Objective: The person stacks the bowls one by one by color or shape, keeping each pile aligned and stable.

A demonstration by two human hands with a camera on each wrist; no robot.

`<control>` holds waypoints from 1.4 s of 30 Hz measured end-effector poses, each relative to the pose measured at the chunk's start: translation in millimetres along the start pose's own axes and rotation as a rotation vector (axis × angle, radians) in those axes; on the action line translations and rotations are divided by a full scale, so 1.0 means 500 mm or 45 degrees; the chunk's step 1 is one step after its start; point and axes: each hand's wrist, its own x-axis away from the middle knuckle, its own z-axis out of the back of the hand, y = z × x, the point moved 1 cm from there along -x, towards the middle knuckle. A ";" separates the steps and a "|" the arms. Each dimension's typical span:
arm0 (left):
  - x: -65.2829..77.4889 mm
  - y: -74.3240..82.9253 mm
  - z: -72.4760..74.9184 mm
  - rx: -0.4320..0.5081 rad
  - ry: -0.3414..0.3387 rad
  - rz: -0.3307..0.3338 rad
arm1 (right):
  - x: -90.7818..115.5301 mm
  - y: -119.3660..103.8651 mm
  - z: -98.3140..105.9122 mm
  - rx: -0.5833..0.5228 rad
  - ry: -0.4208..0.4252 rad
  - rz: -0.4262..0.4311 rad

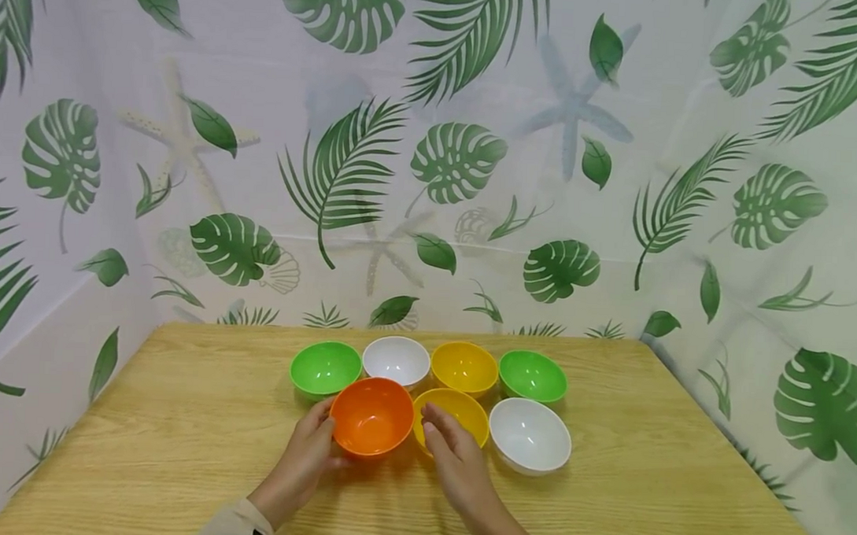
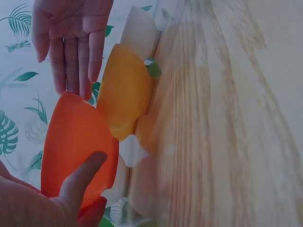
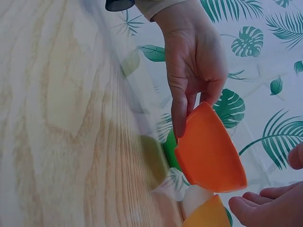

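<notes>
An orange bowl (image 1: 372, 417) is held by my left hand (image 1: 301, 452) at its left side, fingers behind the wall and thumb along the lower part. The left wrist view shows that thumb pressed on the outside of the bowl, which stands off the wooden table (image 2: 227, 118). My right hand (image 1: 457, 461) has its fingers extended and its palm toward the orange bowl's right side. It overlaps a yellow bowl (image 1: 466, 410) in the head view and partly hides it. In the right wrist view, the right fingertips (image 3: 241, 208) are close to the orange bowl's rim.
Behind, a green bowl (image 1: 324, 369), a white bowl (image 1: 397, 361), another yellow bowl (image 1: 464, 367) and a second green bowl (image 1: 533, 376) form a row. Another white bowl (image 1: 530, 435) sits right of the front yellow one. A leaf-printed cloth (image 1: 442, 284) hangs around the table.
</notes>
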 end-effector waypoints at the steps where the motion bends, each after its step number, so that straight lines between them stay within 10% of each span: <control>1: 0.001 0.001 -0.001 0.000 -0.003 -0.004 | 0.000 -0.001 -0.001 -0.012 -0.002 -0.009; 33: 0.056 0.046 -0.046 0.187 -0.179 -0.099 | 0.019 0.004 0.017 -0.047 0.037 0.038; 42: 0.066 0.044 -0.048 -0.005 -0.284 -0.214 | 0.029 -0.003 0.049 -0.119 0.052 0.016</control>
